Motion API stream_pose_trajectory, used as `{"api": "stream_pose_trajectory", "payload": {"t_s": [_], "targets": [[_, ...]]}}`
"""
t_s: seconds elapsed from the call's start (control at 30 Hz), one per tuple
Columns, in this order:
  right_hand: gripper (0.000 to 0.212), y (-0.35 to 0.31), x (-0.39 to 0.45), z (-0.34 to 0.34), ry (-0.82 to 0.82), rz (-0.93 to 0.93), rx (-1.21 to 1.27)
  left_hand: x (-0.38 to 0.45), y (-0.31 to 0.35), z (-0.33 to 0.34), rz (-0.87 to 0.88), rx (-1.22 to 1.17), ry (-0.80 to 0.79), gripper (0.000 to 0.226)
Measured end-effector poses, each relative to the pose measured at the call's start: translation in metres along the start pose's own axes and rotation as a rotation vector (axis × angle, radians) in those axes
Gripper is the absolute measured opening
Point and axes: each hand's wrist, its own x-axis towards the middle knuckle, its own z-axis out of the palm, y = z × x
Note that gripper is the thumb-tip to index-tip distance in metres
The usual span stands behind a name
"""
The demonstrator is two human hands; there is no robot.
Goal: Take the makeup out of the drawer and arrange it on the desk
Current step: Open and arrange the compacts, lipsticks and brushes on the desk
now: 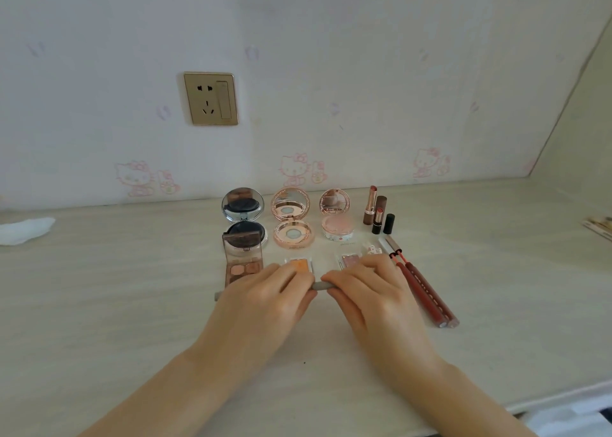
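Nearest the camera, both forearms reach forward over the pale tabletop [99, 304], cut off by the lower edge. The left hand [265, 301] and right hand [367, 294] lie knuckles up, fingertips almost meeting, each with its grip curled round a thin grey pencil [318, 285] lying crosswise; only a short middle stretch and its left end show, the rest hidden under the fingers.

Just beyond, partly covered by the hands, sit a brown eyeshadow palette [243, 264], an orange pan [299, 264] and a pink pan [349, 259]. Two dark red lip pencils [427, 296] lie side by side to the right.

Farther back stand three open compacts: a black one [243, 218], a rose-gold one [291, 220], a pink one [336, 216]. Lipsticks [377, 210] stand beside them. A small white item near them is too blurred to name.

On the wall, a gold socket [211, 98].
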Motion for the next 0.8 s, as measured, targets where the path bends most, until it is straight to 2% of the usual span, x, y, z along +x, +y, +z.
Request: {"api": "stream_pose_trajectory", "payload": {"t_s": [0.13, 0.37, 0.53, 0.8], "targets": [[0.015, 0.001, -0.003, 0.002, 0.016, -0.048, -0.041, 0.0, 0.001, -0.001, -0.009, 0.04, -0.071, 0.039], [0.015, 0.002, -0.004, 0.002, 0.015, -0.05, 0.003, -0.002, -0.003, -0.006, -0.064, -0.04, -0.164, 0.043], [0.016, 0.005, -0.004, 0.001, 0.014, 0.066, 0.085, -0.001, -0.001, -0.009, -0.135, -0.214, -0.105, 0.034], [0.02, 0.011, -0.003, -0.004, 0.055, 0.345, 0.212, 0.0, -0.003, -0.006, -0.106, -0.231, -0.115, 0.021]]}}
